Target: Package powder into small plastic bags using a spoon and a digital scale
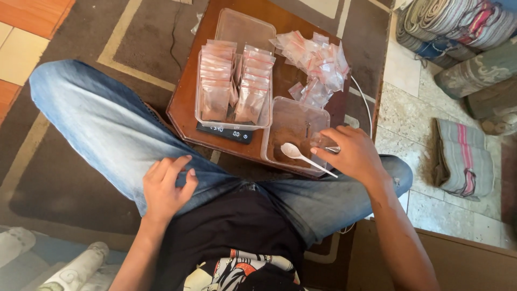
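Hands first: the left hand (166,186) lies palm down on the denim thigh at lower centre-left of the frame, fingers loosely spread, holding nothing. Over at centre-right, the right hand (353,155) reaches in from the lower right, wrist bent, fingers curled around the handle of a white plastic spoon (302,156); it also pinches a small clear bag (323,141) against the fingertips. The spoon's bowl hovers over the clear plastic tub (293,116) that has brown powder on its floor, just above the knee at frame centre.

Left of that tub, another clear tray (200,110) sits on a black digital scale (226,132), stacked with two rows of filled pouches (237,86). Loose empty bags (318,67) pile up at upper centre-right, all on a dark wooden board (183,102).

Hard to read: the spoon's handle end vanishes under the palm, the small bag is mostly covered by fingers, and I can't tell whether it holds anything. The forearms run off the bottom edge.
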